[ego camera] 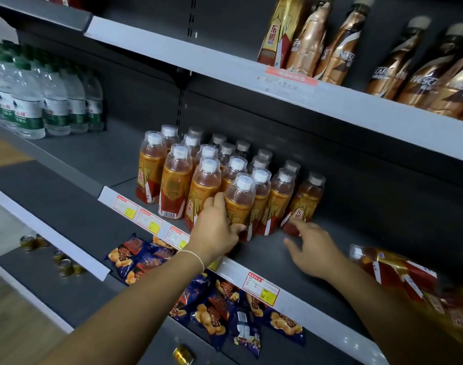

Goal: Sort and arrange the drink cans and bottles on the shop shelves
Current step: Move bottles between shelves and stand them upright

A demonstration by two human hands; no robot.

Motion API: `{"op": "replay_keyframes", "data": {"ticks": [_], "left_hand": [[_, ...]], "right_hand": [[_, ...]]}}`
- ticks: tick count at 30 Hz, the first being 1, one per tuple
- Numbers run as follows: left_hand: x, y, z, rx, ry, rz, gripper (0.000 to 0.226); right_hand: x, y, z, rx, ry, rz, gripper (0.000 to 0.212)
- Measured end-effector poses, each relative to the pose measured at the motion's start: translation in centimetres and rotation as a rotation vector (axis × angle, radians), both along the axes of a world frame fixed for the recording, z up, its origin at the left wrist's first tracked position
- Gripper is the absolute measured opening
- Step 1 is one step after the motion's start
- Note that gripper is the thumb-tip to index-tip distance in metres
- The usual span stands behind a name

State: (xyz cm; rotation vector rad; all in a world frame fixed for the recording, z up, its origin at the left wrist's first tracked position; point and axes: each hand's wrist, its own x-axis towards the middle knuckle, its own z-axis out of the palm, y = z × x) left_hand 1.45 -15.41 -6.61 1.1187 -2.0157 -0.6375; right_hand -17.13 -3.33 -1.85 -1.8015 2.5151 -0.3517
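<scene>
- Bottles [206, 177] of amber drink with white caps stand packed in rows on the middle shelf [356, 233], and both hands are at the front of the block.
- First risk: the left hand [214, 230] has its thumb and fingers curled round the lower body of the front bottle [239, 198]. That bottle stands tight against its neighbours, so a sideways tug would probably rock them and could tip a whole row.
- Second risk: the grip sits low, with the capped top well above the fingers. A quick lift could let the top swing into the caps behind.
- Third risk: the right hand [314, 248] is spread wide and holds nothing, its fingertips at the foot of the end bottle [304, 201]. I cannot tell whether they touch it. A shove at the base instead of the body could topple it.
- Fourth risk: more of the same drink, the lying bottles [399, 270], rest flat just to the right of the right wrist. A careless sweep of that forearm might roll them towards the shelf edge.
- Position: the front bottle is inside the left fingers, and the end bottle is just beyond the right fingertips. The rest of the block stands behind and to the left of the left fingers.
- Around them: snack packets [219, 306] lie below both wrists, water bottles [27, 101] stand well off to the left, and coffee bottles [330, 48] sit on the shelf above the fingers.
</scene>
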Motion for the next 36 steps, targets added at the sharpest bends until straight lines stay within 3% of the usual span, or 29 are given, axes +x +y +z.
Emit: {"op": "replay_keyframes", "data": {"ticks": [5,19,23,26,31,36], "left_hand": [[-0.3,-0.1,1.7,-0.121,-0.304,0.178,0.067],[-0.9,2.1,2.6,0.023,-0.304,0.192,0.064],[-1.2,3.5,3.9,-0.085,-0.611,0.309,0.053],[-2.8,5.5,5.0,-0.145,-0.707,0.344,0.034],[-8.6,10.5,7.0,-0.241,-0.645,0.217,0.048],[-16.6,16.0,7.9,-0.312,-0.520,-0.060,0.032]], "right_hand": [[-0.8,-0.1,-1.0,0.030,-0.002,-0.022,0.055],[-4.4,3.4,-0.9,0.036,0.063,-0.026,0.060],[-6.6,6.1,0.4,0.005,0.092,-0.055,0.067],[-8.8,8.6,1.2,0.001,0.126,-0.073,0.068],[-12.4,13.6,2.8,-0.032,0.166,-0.131,0.063],[-16.4,19.3,4.5,-0.074,0.211,-0.203,0.062]]}}
